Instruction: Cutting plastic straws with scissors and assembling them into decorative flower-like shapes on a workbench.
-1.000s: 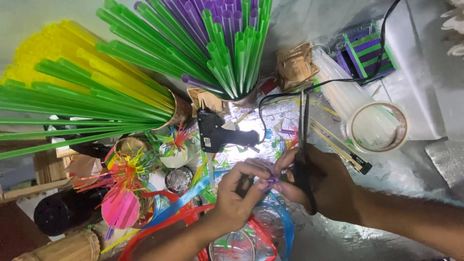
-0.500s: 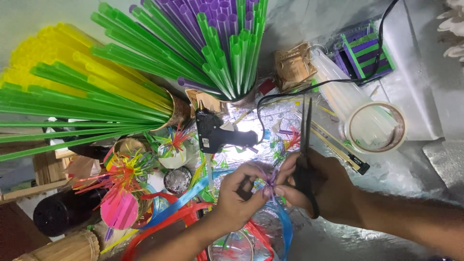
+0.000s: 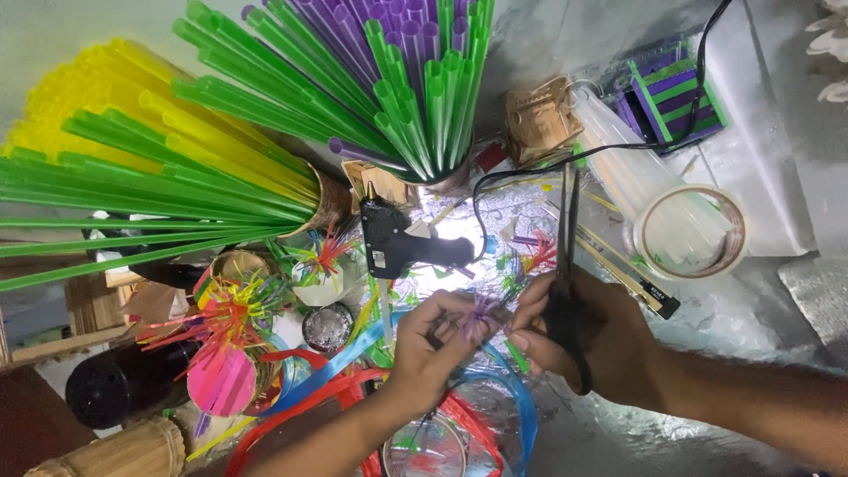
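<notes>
My left hand [image 3: 431, 346] pinches a small purple piece of straw [image 3: 480, 312] cut into a fringed, flower-like shape. My right hand [image 3: 590, 340] touches that same piece with its fingertips while black scissors [image 3: 563, 256] sit in its grip, blades closed and pointing away from me. Both hands meet over a silver foil surface, above curled blue and red plastic strips [image 3: 353, 380]. A black glue gun [image 3: 397, 243] lies just beyond my left hand.
Large bundles of green, yellow and purple straws [image 3: 265, 124] fan out at the top and left. A tape roll [image 3: 693, 231] and clear glue sticks [image 3: 623, 159] lie at the right. Fringed straw flowers [image 3: 231, 309], small pots, a dark bottle [image 3: 119, 380] and wooden sticks crowd the left.
The purple piece has spread open into a fringed shape between my fingers. The scissors tilted slightly to the right. Both hands stay in nearly the same place.
</notes>
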